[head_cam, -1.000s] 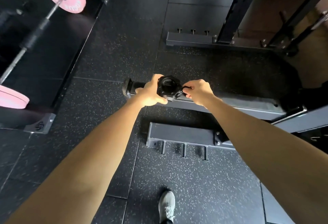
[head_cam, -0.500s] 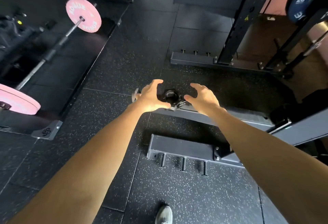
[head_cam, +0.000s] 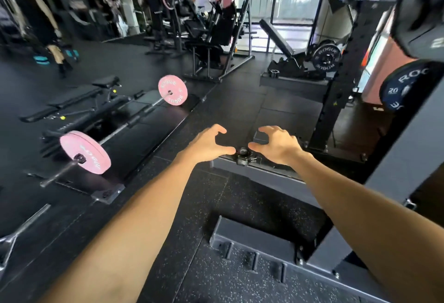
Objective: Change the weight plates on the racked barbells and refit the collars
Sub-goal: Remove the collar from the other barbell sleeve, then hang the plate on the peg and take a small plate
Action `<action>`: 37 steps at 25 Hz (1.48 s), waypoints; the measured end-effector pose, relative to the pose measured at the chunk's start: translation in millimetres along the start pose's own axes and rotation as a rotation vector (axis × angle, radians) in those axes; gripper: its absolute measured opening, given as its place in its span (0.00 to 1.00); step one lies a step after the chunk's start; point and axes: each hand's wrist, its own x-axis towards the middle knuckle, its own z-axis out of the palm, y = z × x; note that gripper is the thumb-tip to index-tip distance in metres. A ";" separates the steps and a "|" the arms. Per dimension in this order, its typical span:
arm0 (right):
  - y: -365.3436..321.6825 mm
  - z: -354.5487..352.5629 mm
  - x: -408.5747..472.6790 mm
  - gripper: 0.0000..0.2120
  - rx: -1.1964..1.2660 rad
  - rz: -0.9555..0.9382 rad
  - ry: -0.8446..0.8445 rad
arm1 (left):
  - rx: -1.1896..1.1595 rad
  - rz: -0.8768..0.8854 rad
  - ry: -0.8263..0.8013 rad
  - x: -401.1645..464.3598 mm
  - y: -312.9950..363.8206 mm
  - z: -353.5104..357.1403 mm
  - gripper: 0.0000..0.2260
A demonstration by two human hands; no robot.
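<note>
One black collar (head_cam: 243,156) sits on the grey base beam (head_cam: 271,177) of the rack, and it serves as the landmark here. Two bare hands hover on either side of it, both released and holding nothing: the left hand (head_cam: 208,144) just to the collar's left, fingers curved and spread with the thumb tip close to the collar, and the right hand (head_cam: 276,145) just to its right in the same clawed shape — neither plainly touches it. Whether the thumb tips brush the collar cannot be told. Left of the collar and well apart from it, one barbell (head_cam: 134,120) lies on the dark floor platform carrying two pink plates: the near pink plate (head_cam: 85,151) toward the camera and the far pink plate (head_cam: 172,89) beyond it. Right of the collar stands one black upright (head_cam: 341,81) of the rack. Further right and higher, one dark blue plate (head_cam: 401,86) marked 20 hangs on the rack, and above it one large dark plate (head_cam: 420,12) sits on a racked bar at the top corner, blurred. Behind the collar, far back, one black plate (head_cam: 326,60) with white lettering stands beside an incline bench (head_cam: 276,36), and a second collar-like black ring (head_cam: 274,73) lies on a low frame near it. Nearer the camera than the collar, another grey base beam (head_cam: 252,237) shows three short pegs along its edge — all on speckled black rubber floor (head_cam: 216,206).
</note>
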 end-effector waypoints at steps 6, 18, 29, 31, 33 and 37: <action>-41.7 -90.3 -88.2 0.34 0.013 -0.074 0.117 | 0.005 0.091 0.126 -106.5 69.8 -59.1 0.29; -10.5 -186.3 -254.9 0.35 -0.006 0.047 0.276 | -0.036 0.325 0.103 -214.4 192.1 -41.9 0.29; 118.5 -295.2 -305.4 0.34 -0.045 0.199 0.411 | -0.074 0.493 0.054 -196.5 335.1 16.6 0.28; 127.6 -318.1 -295.4 0.35 -0.059 0.172 0.438 | -0.102 0.522 0.098 -187.7 359.8 10.6 0.26; 133.1 -338.3 -285.2 0.34 -0.085 0.140 0.478 | -0.092 0.533 0.158 -177.2 378.7 4.0 0.23; 145.1 -367.4 -258.7 0.33 -0.095 0.108 0.508 | -0.048 0.509 0.202 -145.6 404.3 -5.9 0.24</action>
